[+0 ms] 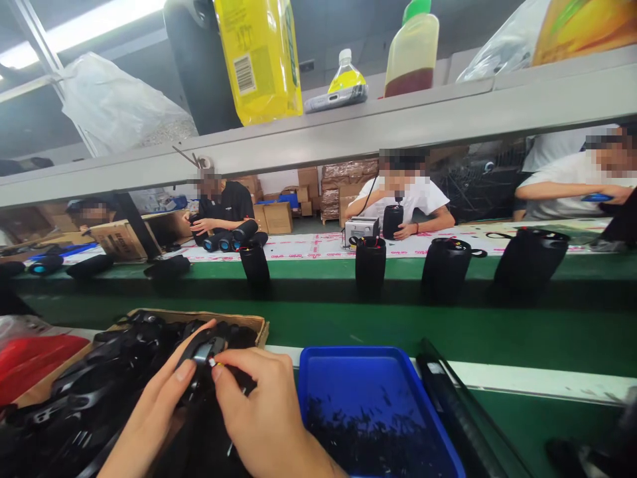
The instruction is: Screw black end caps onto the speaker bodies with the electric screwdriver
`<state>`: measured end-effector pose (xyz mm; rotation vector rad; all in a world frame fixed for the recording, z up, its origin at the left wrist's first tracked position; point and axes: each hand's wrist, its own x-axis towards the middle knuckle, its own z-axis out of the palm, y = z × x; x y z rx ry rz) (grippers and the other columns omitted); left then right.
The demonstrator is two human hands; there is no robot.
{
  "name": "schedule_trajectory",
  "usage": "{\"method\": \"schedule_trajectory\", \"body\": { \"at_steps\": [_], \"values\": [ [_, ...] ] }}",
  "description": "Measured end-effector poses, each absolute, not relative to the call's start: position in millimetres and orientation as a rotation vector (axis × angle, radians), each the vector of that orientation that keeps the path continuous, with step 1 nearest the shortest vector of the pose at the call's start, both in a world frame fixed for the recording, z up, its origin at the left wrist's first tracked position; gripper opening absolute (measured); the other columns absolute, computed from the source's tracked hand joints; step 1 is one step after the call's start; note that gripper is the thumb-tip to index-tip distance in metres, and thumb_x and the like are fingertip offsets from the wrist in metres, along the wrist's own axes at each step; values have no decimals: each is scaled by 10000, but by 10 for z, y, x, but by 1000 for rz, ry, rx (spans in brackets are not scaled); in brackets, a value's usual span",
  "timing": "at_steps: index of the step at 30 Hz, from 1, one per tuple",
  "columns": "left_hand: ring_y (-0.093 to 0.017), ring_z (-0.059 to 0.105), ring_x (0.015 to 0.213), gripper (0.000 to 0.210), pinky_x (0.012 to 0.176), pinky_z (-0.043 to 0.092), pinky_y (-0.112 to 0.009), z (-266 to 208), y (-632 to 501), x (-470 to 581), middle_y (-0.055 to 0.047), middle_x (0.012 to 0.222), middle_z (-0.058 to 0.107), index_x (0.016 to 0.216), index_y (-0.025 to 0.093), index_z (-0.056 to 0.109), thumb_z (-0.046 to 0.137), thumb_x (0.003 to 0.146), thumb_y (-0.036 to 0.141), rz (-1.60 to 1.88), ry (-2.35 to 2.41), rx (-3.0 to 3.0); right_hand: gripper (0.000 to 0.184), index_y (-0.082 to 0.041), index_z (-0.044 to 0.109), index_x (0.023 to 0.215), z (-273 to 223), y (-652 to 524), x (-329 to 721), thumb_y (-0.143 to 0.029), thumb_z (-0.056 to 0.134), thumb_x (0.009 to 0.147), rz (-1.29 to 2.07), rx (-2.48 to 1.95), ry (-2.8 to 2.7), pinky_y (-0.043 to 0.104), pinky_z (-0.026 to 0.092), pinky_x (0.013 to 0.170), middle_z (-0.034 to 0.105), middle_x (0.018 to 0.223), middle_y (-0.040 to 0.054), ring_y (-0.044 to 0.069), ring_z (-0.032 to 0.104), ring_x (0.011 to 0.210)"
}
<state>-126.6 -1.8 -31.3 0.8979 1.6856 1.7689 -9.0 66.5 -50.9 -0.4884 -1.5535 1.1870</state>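
Observation:
My left hand [162, 401] is closed around a rounded black plastic part [204, 350] with a shiny grey face, held tilted over the edge of the parts box. Against that part, my right hand [269, 401] pinches a small white connector [212, 362] between thumb and forefinger. Bits of red and yellow wire show by the fingertips. Whether the connector is plugged in cannot be seen. Below the hands is a dark shape, mostly hidden by the wrists.
A cardboard box [263, 332] of black plastic parts lies left; a blue tray [304, 385] with small dark pieces sits right. Black cylindrical speakers [371, 265] stand along the green belt [318, 318]. Several co-workers sit across it. Overhead, a shelf [318, 136] carries bottles.

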Motion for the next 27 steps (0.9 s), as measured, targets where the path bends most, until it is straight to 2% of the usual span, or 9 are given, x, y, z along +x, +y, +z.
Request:
{"method": "schedule_trajectory", "body": {
  "at_steps": [3, 8, 12, 15, 18, 20, 22, 25, 27],
  "values": [
    [-276, 484, 1435, 622, 1257, 273, -378, -359, -45, -1416, 62, 1437, 636, 1351, 375, 638, 720, 790, 630, 1718, 1696, 1032, 152, -264, 806, 840, -433, 678, -58, -192, 673, 842, 1297, -553, -1541, 184, 474, 789, 751, 835, -53, 117, 681, 827],
    [-263, 400, 1495, 628, 1257, 223, -376, -321, -131, -1890, 133, 1521, 541, 1408, 492, 547, 729, 810, 557, 1286, 1923, 1607, 137, -189, 774, 755, -310, 738, 11, -146, 660, 820, 1491, -490, -1655, 164, 404, 558, 680, 675, -39, 89, 583, 612],
    [-310, 424, 1478, 615, 1252, 238, -426, -193, -148, -1895, 87, 1495, 578, 1399, 435, 581, 722, 814, 560, 1225, 1944, 1581, 85, -201, 750, 788, -317, 748, 4, -127, 709, 797, 1486, -523, -1692, 180, 417, 619, 697, 714, -45, 102, 606, 650],
    [-334, 446, 1461, 613, 1253, 225, -458, -140, -147, -1730, 32, 1448, 625, 1342, 354, 663, 737, 786, 603, 1224, 1977, 1398, 237, -212, 713, 924, -384, 732, -47, -107, 797, 728, 1439, -629, -1670, 226, 435, 730, 703, 702, -45, 162, 651, 772],
    [-326, 426, 1474, 653, 1259, 212, -436, -161, -177, -1682, 11, 1445, 627, 1315, 318, 693, 656, 795, 710, 1310, 2011, 1290, 152, -217, 723, 828, -440, 716, -76, -142, 829, 749, 1393, -642, -1677, 252, 437, 805, 718, 762, -33, 191, 653, 903],
    [-300, 412, 1487, 681, 1265, 191, -408, -189, -217, -1754, 32, 1485, 591, 1327, 341, 680, 624, 789, 755, 1256, 2046, 1271, 83, -241, 766, 781, -440, 726, -53, -176, 815, 797, 1375, -574, -1715, 247, 440, 837, 732, 819, -39, 170, 651, 907],
    [-286, 400, 1496, 701, 1271, 171, -408, -204, -271, -1855, 26, 1522, 554, 1349, 334, 662, 635, 786, 752, 1127, 2053, 1277, 104, -257, 800, 840, -407, 764, 7, -170, 823, 788, 1372, -478, -1769, 237, 446, 856, 743, 866, -40, 157, 654, 909],
    [-286, 401, 1496, 660, 1273, 194, -430, -177, -385, -1925, 0, 1534, 542, 1389, 311, 628, 610, 851, 693, 1094, 2019, 1256, 198, -231, 811, 876, -326, 859, 128, -107, 840, 724, 1412, -331, -1875, 231, 463, 851, 749, 877, -30, 151, 666, 874],
    [-297, 401, 1495, 580, 1261, 233, -446, -136, -474, -1913, 12, 1517, 559, 1382, 336, 632, 626, 878, 622, 1120, 2017, 1232, 156, -208, 808, 860, -281, 918, 195, -95, 813, 754, 1473, -299, -1902, 212, 479, 795, 749, 844, -20, 139, 680, 828]
  ]
}}
